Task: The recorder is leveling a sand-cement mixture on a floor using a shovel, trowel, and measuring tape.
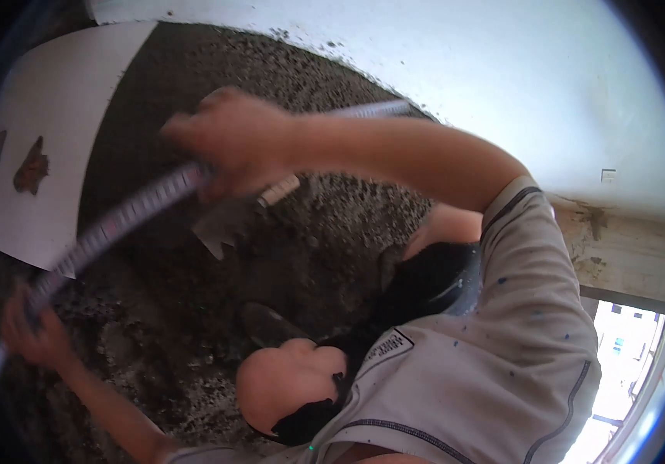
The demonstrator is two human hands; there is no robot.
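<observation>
A pale measuring tape (127, 213) with dark tick marks and red spots runs slantwise from the lower left toward the upper right. My left hand (32, 329) has its fingers closed round its lower stretch, and a short end shows past that hand. Farther up, my right hand (232, 139), blurred by motion, is closed on the tape. Beyond the right forearm another pale stretch (379, 108) comes into sight. Under the right hand a scraper-like tool lies on the dark, rough ground, with a light handle (278, 191) and a flat metal blade (215, 230).
Dark, grainy mortar-like material (271, 73) spreads up to a white wall (518, 62) at the far right. On the left stands a white panel (54, 100) with a brown patch (32, 166). My bent knees and dark shoe (267, 321) are close below. A bright window (626, 363) is at right.
</observation>
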